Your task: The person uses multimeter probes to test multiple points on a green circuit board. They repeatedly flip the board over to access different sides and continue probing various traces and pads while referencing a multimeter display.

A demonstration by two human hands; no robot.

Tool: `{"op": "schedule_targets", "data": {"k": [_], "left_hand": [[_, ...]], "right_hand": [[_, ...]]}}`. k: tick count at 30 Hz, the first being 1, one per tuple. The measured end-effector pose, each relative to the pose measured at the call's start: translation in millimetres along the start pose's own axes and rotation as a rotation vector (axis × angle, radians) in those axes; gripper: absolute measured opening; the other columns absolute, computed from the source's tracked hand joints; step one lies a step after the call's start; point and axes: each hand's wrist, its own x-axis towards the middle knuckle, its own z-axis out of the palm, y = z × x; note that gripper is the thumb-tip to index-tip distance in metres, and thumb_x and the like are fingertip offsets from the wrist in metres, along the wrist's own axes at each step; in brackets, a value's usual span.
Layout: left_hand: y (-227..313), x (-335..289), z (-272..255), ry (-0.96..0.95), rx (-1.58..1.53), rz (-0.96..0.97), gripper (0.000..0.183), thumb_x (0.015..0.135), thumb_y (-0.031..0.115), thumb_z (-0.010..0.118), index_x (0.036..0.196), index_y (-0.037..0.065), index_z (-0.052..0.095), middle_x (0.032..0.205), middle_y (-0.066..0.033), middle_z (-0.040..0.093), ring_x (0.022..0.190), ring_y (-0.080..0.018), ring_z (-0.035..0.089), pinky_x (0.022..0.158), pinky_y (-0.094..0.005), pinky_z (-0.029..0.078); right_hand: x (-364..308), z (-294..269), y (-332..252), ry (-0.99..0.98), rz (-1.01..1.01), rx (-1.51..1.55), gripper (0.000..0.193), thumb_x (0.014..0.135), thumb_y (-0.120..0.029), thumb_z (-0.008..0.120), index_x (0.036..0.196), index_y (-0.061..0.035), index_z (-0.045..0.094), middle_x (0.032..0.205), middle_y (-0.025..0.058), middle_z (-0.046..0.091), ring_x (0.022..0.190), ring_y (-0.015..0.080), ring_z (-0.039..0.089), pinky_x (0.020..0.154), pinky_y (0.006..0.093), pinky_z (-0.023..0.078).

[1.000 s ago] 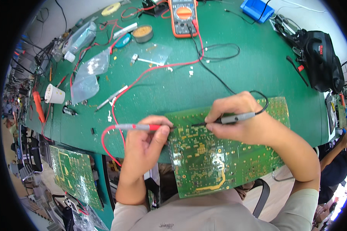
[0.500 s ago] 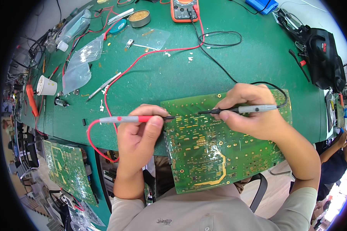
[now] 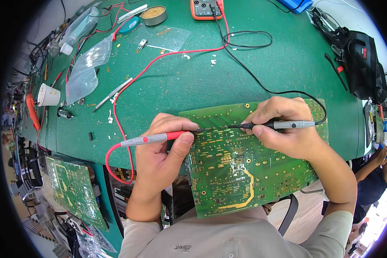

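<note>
A large green circuit board (image 3: 219, 180) lies at the near edge of the table and overhangs it toward my body. My left hand (image 3: 161, 157) is closed on a red-and-grey test probe (image 3: 147, 139), whose dark tip points at the board's upper left part. Closed round a black-and-grey test probe (image 3: 294, 124), my right hand (image 3: 284, 133) keeps its tip over the same area, a short way to the right. Whether either tip touches a contact is too small to tell. Red and black leads run to an orange multimeter (image 3: 207, 12) at the far side.
Left on the table are a paper cup (image 3: 48, 95), a metal pen-like tool (image 3: 112, 95), clear plastic bags (image 3: 84, 73) and a round tin (image 3: 154, 16). A second circuit board (image 3: 73, 189) sits at lower left. At the right lies a black bag (image 3: 361, 64); a person is beyond it.
The red probe has moved right and tilted, its tip further over the board. My right hand has shifted slightly right with the black probe. The view has shifted a little.
</note>
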Motion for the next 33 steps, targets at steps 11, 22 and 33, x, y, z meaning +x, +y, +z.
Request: {"op": "schedule_targets", "data": {"k": [11, 22, 33], "left_hand": [[-2.0, -0.8, -4.8, -0.079, 0.054, 0.033, 0.02, 0.101, 0.012, 0.068, 0.112, -0.004, 0.071, 0.108, -0.0125, 0.067, 0.096, -0.0163, 0.062, 0.084, -0.0266, 0.048], [5.2, 3.0, 2.3, -0.008, 0.105, 0.023, 0.014, 0.095, 0.013, 0.076, 0.105, 0.002, 0.074, 0.097, -0.0089, 0.075, 0.091, -0.0242, 0.064, 0.081, -0.0354, 0.051], [16.7, 11.4, -0.4, -0.09, 0.305, 0.175, 0.013, 0.092, 0.007, 0.077, 0.104, 0.004, 0.074, 0.097, -0.0079, 0.076, 0.089, -0.0267, 0.065, 0.083, -0.038, 0.052]], "right_hand": [[-0.7, -0.5, 1.4, -0.005, 0.012, 0.02, 0.01, 0.082, -0.007, 0.08, 0.087, -0.0014, 0.073, 0.08, 0.0082, 0.074, 0.068, 0.0165, 0.07, 0.061, 0.0291, 0.053], [14.1, -4.2, -23.4, -0.094, -0.079, -0.135, 0.01, 0.082, -0.004, 0.078, 0.084, -0.0003, 0.069, 0.074, 0.011, 0.071, 0.065, 0.0232, 0.071, 0.061, 0.0312, 0.054], [30.8, -7.1, -47.5, -0.207, -0.055, -0.216, 0.01, 0.08, -0.002, 0.074, 0.079, -0.0004, 0.064, 0.07, 0.0141, 0.068, 0.063, 0.032, 0.069, 0.059, 0.0356, 0.054]]}}
